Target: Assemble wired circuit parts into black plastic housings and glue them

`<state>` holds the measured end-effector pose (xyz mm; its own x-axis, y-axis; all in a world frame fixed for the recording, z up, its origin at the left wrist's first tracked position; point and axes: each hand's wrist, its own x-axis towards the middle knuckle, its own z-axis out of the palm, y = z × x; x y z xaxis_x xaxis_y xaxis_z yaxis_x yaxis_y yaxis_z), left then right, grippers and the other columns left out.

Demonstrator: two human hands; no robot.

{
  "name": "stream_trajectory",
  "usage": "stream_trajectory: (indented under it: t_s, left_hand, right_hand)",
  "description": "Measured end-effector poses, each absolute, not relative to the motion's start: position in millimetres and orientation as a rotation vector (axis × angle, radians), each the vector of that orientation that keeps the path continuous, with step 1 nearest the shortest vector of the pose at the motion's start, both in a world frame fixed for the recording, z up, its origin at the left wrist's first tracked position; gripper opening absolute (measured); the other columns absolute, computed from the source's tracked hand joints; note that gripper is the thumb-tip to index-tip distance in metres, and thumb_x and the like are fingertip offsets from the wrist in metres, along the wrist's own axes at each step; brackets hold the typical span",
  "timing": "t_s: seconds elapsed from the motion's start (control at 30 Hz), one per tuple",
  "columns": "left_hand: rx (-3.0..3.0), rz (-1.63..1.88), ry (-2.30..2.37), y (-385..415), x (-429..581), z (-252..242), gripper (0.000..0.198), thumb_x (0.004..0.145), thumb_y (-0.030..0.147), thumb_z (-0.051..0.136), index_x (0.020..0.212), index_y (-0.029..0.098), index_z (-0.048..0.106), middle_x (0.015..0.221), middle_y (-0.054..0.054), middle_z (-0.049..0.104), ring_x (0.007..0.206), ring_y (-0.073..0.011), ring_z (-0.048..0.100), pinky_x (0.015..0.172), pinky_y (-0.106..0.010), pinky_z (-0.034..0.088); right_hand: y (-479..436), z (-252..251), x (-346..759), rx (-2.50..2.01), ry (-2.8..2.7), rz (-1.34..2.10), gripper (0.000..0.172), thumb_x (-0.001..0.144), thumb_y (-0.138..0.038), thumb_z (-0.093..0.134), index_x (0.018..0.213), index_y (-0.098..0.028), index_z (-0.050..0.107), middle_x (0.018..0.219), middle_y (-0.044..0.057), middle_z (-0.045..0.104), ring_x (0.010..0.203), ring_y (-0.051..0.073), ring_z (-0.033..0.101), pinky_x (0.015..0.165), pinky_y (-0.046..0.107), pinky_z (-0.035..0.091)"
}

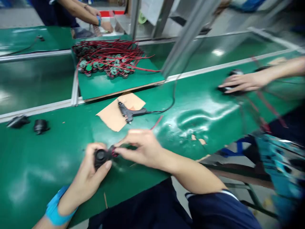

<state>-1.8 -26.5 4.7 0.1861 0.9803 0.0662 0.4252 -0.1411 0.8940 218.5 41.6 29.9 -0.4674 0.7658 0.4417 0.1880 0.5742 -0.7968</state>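
My left hand, a blue band on its wrist, is closed round a black round housing with a ring-shaped opening. From the right, my right hand pinches a small dark round part with red wire against the housing's side. Blur hides whether the two parts are joined. Just beyond my hands lies a black glue gun on a piece of tan cardboard, its cable running off to the right. A red wire shows behind my right hand.
A raised green board holds a pile of red-wired round parts. Two black parts lie at left. A metal post rises behind. Another person's hand works at right; a further person's hands are at the back.
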Motion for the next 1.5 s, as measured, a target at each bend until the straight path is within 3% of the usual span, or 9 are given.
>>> stream_trajectory:
  t_s: [0.1, 0.2, 0.4, 0.57, 0.73, 1.07, 1.23, 1.37, 1.5]
  left_hand:
    - [1.699, 0.798, 1.277, -26, 0, 7, 0.016, 0.101, 0.028, 0.058, 0.115, 0.025, 0.051, 0.111, -0.004, 0.059, 0.101, -0.0172, 0.06, 0.089, -0.03, 0.053]
    - [1.655, 0.772, 1.212, -23, -1, 8, 0.022, 0.098, 0.031, 0.066, 0.114, 0.026, 0.053, 0.103, -0.001, 0.06, 0.09, -0.0154, 0.06, 0.078, -0.027, 0.051]
    - [1.71, 0.811, 1.229, -25, 1, 5, 0.028, 0.095, 0.024, 0.07, 0.115, 0.027, 0.051, 0.11, -0.003, 0.065, 0.098, -0.0178, 0.065, 0.081, -0.029, 0.051]
    - [1.849, 0.783, 1.324, -29, 7, 4, 0.038, 0.096, 0.018, 0.061, 0.126, 0.024, 0.039, 0.11, -0.006, 0.055, 0.096, -0.0191, 0.061, 0.083, -0.033, 0.053]
    - [1.954, 0.682, 1.235, -29, 7, 12, 0.049, 0.102, 0.018, 0.047, 0.149, 0.021, 0.031, 0.127, -0.013, 0.045, 0.118, -0.0245, 0.051, 0.103, -0.043, 0.05]
    - [1.832, 0.844, 1.307, -19, 0, 9, 0.038, 0.095, 0.026, 0.07, 0.133, 0.03, 0.064, 0.114, -0.006, 0.065, 0.105, -0.0211, 0.064, 0.093, -0.036, 0.056]
    - [1.792, 0.886, 1.32, -18, 1, 9, 0.036, 0.092, 0.022, 0.074, 0.126, 0.03, 0.069, 0.116, -0.005, 0.072, 0.107, -0.02, 0.068, 0.096, -0.034, 0.056]
    - [1.757, 0.898, 1.356, -18, 1, 5, 0.034, 0.09, 0.02, 0.076, 0.122, 0.028, 0.069, 0.118, -0.003, 0.074, 0.108, -0.0194, 0.07, 0.096, -0.033, 0.056]
    - [1.834, 0.935, 1.407, -15, 2, -2, 0.033, 0.087, 0.019, 0.078, 0.118, 0.027, 0.069, 0.116, -0.004, 0.077, 0.115, -0.0255, 0.07, 0.102, -0.042, 0.053]
  right_hand:
    - [51, 44, 227, -0.891, -1.911, 0.991, 0.007, 0.085, -0.022, 0.08, 0.086, -0.016, 0.08, 0.064, -0.003, 0.062, 0.054, 0.007, 0.047, 0.05, 0.022, 0.037]
    - [54, 49, 230, -0.918, -1.921, 1.052, 0.006, 0.084, -0.022, 0.08, 0.082, -0.016, 0.08, 0.058, -0.006, 0.047, 0.051, 0.007, 0.036, 0.047, 0.024, 0.028]
    - [46, 47, 225, -0.93, -1.977, 1.206, 0.012, 0.086, -0.025, 0.077, 0.08, -0.014, 0.078, 0.06, -0.005, 0.044, 0.053, 0.007, 0.035, 0.048, 0.024, 0.027]
    - [45, 38, 215, -0.968, -1.982, 1.265, 0.014, 0.085, -0.024, 0.074, 0.075, -0.014, 0.074, 0.06, -0.006, 0.041, 0.053, 0.007, 0.032, 0.049, 0.025, 0.024]
    - [43, 30, 212, -0.927, -1.976, 1.182, 0.017, 0.087, -0.023, 0.073, 0.073, -0.014, 0.071, 0.061, -0.006, 0.045, 0.055, 0.007, 0.035, 0.052, 0.024, 0.027]
    - [63, 38, 231, -0.932, -1.921, 1.636, 0.023, 0.095, -0.036, 0.066, 0.088, -0.016, 0.072, 0.063, -0.004, 0.051, 0.055, 0.008, 0.038, 0.05, 0.023, 0.03]
    - [61, 38, 231, -0.942, -2.0, 1.592, 0.021, 0.097, -0.033, 0.063, 0.089, -0.016, 0.072, 0.064, -0.004, 0.055, 0.055, 0.008, 0.042, 0.05, 0.023, 0.033]
    - [57, 38, 228, -0.908, -2.019, 1.571, 0.013, 0.095, -0.025, 0.064, 0.104, -0.017, 0.07, 0.066, -0.006, 0.054, 0.056, 0.008, 0.046, 0.052, 0.021, 0.038]
    - [61, 34, 229, -0.886, -2.021, 1.561, 0.028, 0.091, -0.019, 0.066, 0.119, -0.019, 0.064, 0.073, -0.006, 0.057, 0.061, 0.008, 0.051, 0.055, 0.02, 0.042]
